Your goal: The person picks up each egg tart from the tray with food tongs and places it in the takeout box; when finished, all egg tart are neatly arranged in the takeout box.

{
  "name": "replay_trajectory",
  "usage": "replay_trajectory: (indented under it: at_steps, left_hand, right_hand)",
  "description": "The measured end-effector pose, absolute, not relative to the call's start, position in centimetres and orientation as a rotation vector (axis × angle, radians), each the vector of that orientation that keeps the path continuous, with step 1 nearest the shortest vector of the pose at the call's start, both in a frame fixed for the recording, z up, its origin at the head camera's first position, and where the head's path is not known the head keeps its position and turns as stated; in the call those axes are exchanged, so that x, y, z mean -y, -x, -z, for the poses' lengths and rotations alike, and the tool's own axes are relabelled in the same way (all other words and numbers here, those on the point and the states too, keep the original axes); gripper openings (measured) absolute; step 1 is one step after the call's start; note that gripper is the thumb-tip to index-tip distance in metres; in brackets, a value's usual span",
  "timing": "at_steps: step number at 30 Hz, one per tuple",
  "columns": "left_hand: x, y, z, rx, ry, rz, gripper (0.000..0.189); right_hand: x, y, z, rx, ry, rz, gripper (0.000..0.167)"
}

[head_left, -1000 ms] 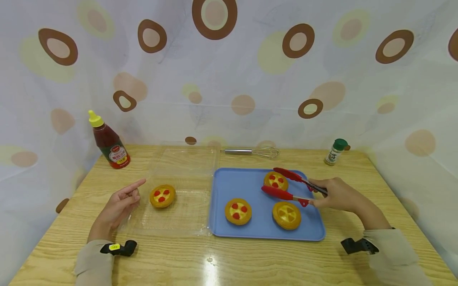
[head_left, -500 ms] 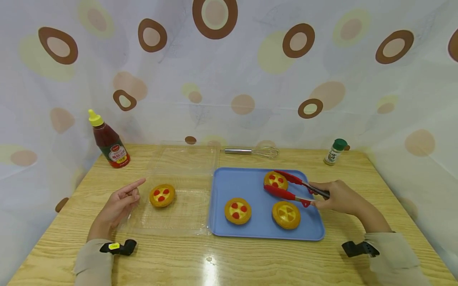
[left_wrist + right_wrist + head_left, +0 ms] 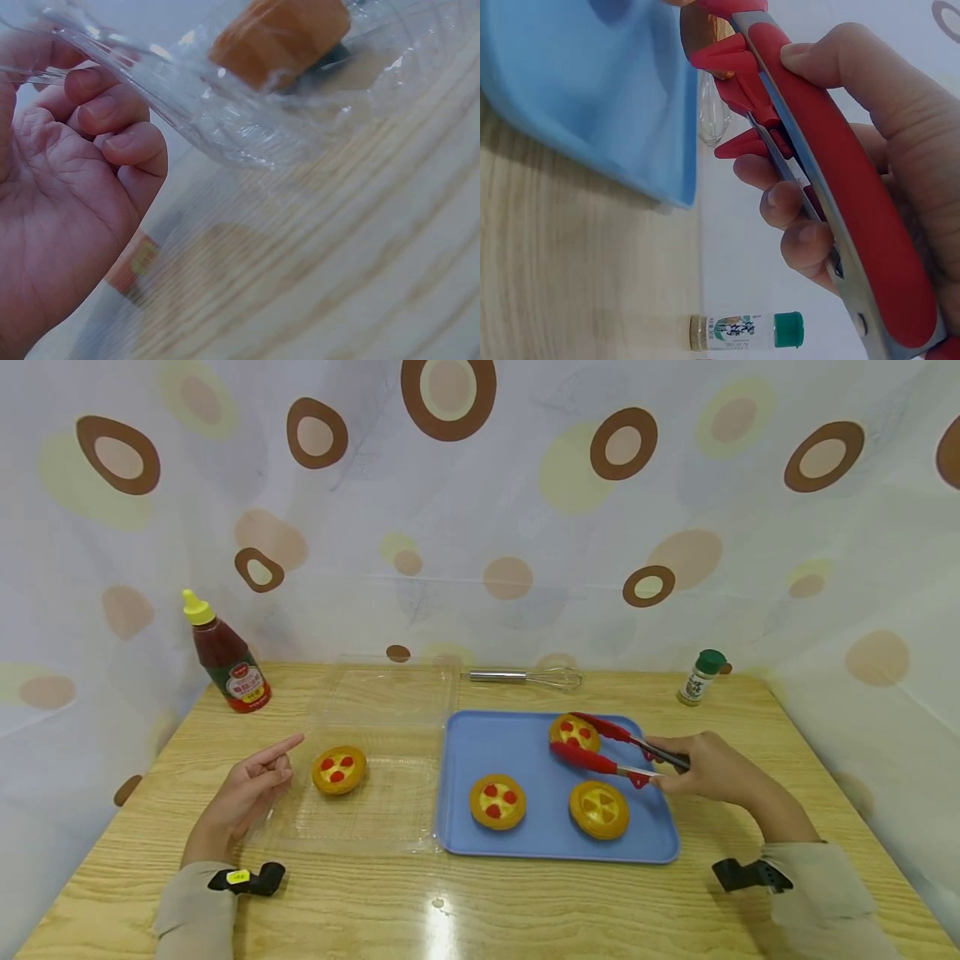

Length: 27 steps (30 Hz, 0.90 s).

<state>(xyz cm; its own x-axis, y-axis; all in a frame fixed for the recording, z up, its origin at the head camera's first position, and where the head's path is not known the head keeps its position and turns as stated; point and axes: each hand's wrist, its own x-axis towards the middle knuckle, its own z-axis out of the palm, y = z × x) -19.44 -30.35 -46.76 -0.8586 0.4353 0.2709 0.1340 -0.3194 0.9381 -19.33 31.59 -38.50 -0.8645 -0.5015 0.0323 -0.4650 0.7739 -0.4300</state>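
My right hand [image 3: 712, 768] grips red-and-steel tongs [image 3: 840, 180] by their handles. Their red tips lie on either side of a round tart with red toppings [image 3: 573, 733], at the back right of the blue tray [image 3: 487, 735]. Two more tarts sit nearer the tray's front: one with red pieces [image 3: 497, 802], one with yellow wedges [image 3: 599, 810]. To the left is a clear hinged plastic box [image 3: 390, 810], opened flat, with one red-topped tart [image 3: 339, 770] in it. My left hand [image 3: 75, 142] holds the box's left rim between curled fingers and thumb, its index finger stretched out.
A ketchup bottle [image 3: 231, 656] with a yellow cap stands at the back left. Behind the tray lies a wire whisk [image 3: 525, 677]. A green-capped shaker [image 3: 701, 678] stands at the back right. A patterned cloth [image 3: 480, 527] hangs around the table.
The tongs' tips have drawn closer around the back tart. That tart has shifted slightly left and back with them. My left hand stays at the box.
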Motion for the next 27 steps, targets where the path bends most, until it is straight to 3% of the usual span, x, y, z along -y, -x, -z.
replay_trajectory:
  at_steps: [27]
  left_hand:
    - [30.3,19.5,46.8,-1.683,-0.736,-2.313,0.052]
  right_hand:
    - [-19.9,21.1,34.9,-2.69,1.116,0.846,0.056]
